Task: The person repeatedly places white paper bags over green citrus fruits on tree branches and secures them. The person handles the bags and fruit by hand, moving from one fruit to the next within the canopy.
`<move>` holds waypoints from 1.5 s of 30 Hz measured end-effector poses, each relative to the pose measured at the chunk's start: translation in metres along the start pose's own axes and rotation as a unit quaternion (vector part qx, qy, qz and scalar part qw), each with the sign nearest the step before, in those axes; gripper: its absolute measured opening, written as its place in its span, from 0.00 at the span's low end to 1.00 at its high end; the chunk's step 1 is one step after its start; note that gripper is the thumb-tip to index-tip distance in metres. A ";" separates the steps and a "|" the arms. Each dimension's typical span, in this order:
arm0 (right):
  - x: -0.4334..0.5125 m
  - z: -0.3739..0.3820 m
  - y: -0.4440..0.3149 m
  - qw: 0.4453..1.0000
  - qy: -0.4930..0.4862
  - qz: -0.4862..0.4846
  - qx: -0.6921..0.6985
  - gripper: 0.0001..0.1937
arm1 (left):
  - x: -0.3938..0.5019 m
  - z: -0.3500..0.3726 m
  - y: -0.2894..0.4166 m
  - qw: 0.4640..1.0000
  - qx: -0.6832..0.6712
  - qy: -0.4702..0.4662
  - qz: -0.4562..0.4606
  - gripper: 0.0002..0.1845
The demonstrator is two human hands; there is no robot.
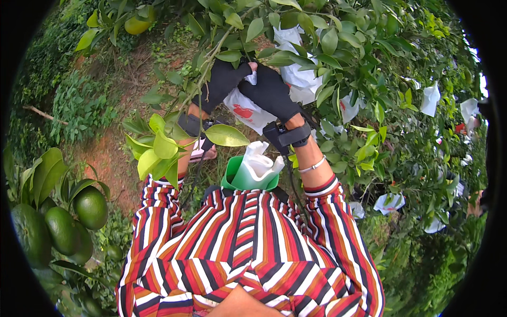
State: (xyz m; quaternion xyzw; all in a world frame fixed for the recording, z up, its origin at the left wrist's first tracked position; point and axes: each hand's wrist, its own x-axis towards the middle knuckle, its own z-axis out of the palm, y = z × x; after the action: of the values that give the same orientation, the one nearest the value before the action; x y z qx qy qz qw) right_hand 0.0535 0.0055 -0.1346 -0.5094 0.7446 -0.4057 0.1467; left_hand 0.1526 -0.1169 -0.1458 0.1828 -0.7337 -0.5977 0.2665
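Note:
My left hand (223,81) and my right hand (269,91), both in black fingerless gloves, meet at the top of a white fruit bag (249,113) with a red print. The bag hangs below a leafy citrus branch, and its gathered top lies between my hands. Leaves and the gloves hide most fingertips; what is inside the bag cannot be seen. At my waist a green holder (233,171) carries a roll of white bags (259,164). Another white bag (301,77) hangs just right of my right hand.
Green citrus fruits (63,230) hang at the lower left, and a yellowish one (138,24) at the top left. A thin branch (206,67) crosses before my left wrist. More bagged fruit (430,99) hangs in dense foliage on the right. Dark cables run from both wrist straps.

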 end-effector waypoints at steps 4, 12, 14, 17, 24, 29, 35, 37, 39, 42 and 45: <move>0.008 0.008 0.003 0.998 0.048 0.011 -0.028 0.25 | 0.006 0.007 -0.014 0.997 -0.041 0.045 0.044 0.15; -0.043 -0.025 -0.017 0.980 0.113 -0.157 -0.047 0.31 | -0.014 -0.032 0.007 0.959 0.183 0.123 0.179 0.24; -0.060 -0.039 -0.043 0.985 0.022 -0.109 0.129 0.31 | -0.043 -0.036 0.019 0.924 0.286 0.159 0.196 0.25; -0.087 -0.088 -0.089 0.869 -0.234 -0.042 0.434 0.28 | -0.089 -0.040 0.047 0.884 0.386 0.163 0.205 0.28; -0.061 -0.093 -0.143 0.605 -0.358 -0.418 0.576 0.14 | -0.140 -0.040 0.144 0.971 -0.204 -0.086 0.094 0.11; -0.062 -0.083 -0.092 0.619 -0.320 -0.326 0.638 0.10 | -0.144 -0.009 0.174 0.722 -0.451 -0.469 0.236 0.11; -0.107 -0.043 0.049 0.973 -0.155 0.098 0.139 0.15 | -0.168 -0.017 0.147 0.710 -0.472 -0.468 0.231 0.08; -0.131 -0.015 0.087 0.955 -0.268 0.125 0.020 0.19 | -0.161 -0.035 0.106 0.723 -0.481 -0.437 0.235 0.04; -0.156 0.006 0.110 0.956 -0.274 0.026 -0.100 0.25 | -0.180 -0.043 0.081 0.841 -0.457 -0.254 0.141 0.06; -0.173 0.028 0.126 0.953 -0.279 0.025 -0.115 0.32 | -0.195 -0.052 0.050 0.935 -0.340 -0.094 -0.037 0.12; -0.175 0.044 0.130 0.949 -0.253 0.006 -0.189 0.31 | -0.195 -0.051 0.026 0.973 -0.203 0.022 -0.109 0.13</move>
State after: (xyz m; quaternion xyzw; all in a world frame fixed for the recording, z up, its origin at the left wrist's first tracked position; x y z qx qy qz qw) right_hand 0.0744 0.1589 -0.2943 -0.6091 0.7492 -0.1146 0.2335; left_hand 0.3391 -0.0362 -0.1469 0.2170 -0.5668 -0.7555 0.2470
